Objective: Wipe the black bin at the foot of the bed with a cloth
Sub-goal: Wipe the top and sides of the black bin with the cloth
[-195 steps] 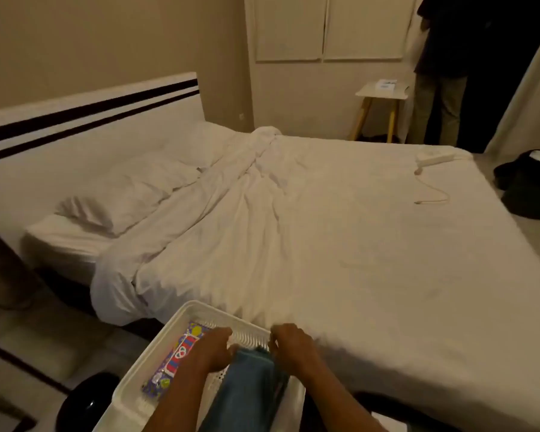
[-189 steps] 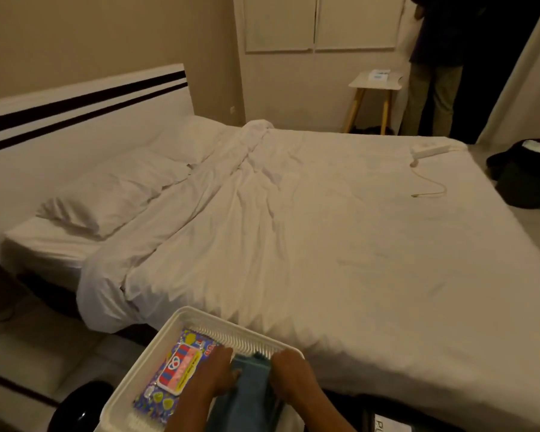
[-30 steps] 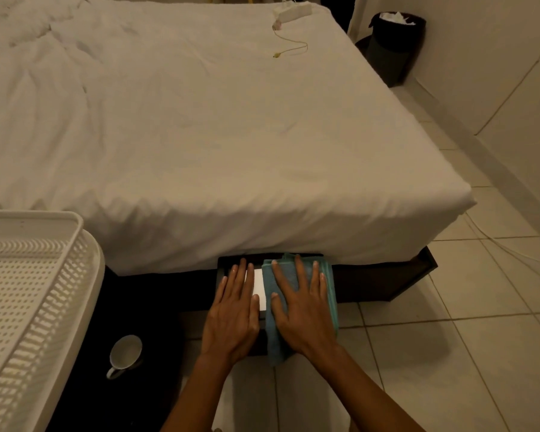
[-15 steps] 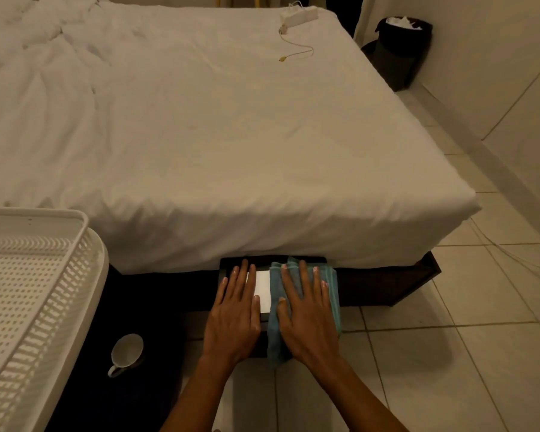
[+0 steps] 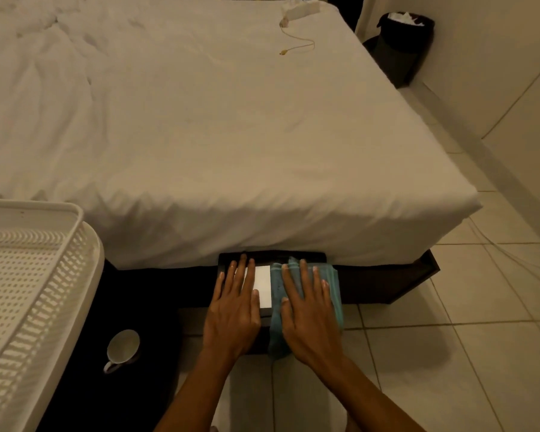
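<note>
Both of my hands lie flat on top of the black bin [image 5: 272,256], palms down and fingers spread, gripping nothing. With my right hand [image 5: 309,310] I press the teal cloth [image 5: 335,285] against the bin's top, and the cloth spreads out under my palm, its near edge hanging down over the front. Beside it, my left hand [image 5: 233,310] rests bare on the bin, with its fingertips reaching toward the far edge. Between my two hands a white rectangular patch [image 5: 263,285] shows on the dark surface; I cannot tell what it is.

The bin sits on the tiled floor [image 5: 449,363] at the foot of the bed [image 5: 231,135], its far edge tucked just under the overhanging white sheet. To my left, a white perforated basket [image 5: 28,291] stands close to the camera, and below it a white mug [image 5: 122,347] sits on a dark surface. Far off, near the bed's far corner, a white power strip [image 5: 300,10] with a thin cable lies on the sheet, and a second dark bin [image 5: 402,42] stands against the wall.
</note>
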Tool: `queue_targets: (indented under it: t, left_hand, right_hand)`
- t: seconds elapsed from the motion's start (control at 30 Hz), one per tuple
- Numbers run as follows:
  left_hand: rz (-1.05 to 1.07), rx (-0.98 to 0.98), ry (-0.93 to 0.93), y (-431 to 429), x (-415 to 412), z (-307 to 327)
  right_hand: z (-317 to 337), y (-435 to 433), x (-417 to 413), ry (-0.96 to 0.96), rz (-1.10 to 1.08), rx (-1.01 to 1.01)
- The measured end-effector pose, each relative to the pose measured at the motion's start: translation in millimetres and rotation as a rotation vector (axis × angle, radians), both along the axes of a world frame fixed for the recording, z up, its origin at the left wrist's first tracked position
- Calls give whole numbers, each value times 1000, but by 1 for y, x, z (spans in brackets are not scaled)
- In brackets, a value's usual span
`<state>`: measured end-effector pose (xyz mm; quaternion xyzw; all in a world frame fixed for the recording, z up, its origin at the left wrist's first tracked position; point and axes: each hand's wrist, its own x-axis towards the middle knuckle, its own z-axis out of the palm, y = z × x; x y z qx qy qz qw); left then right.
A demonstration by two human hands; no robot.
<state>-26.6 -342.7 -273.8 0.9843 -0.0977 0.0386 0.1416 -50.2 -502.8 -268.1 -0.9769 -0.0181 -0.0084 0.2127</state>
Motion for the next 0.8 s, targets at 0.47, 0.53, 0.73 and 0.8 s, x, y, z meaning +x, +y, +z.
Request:
queue_targets:
  t: [0.47,0.53,0.73,0.8]
  left_hand:
    - [14,12,2,0,-1,2]
    - [17,15,5,0,-1,3]
    - [9,24,5,0,0,2]
    - [11,13,7,1,0,2]
  right_hand:
    - [0,-28,22,-12,-152,5]
    - [2,-23,18,-27,-161,37]
    - [-1,-14,5,-33,-134,-8]
    - [-2,-11,9,-21,-120,-43]
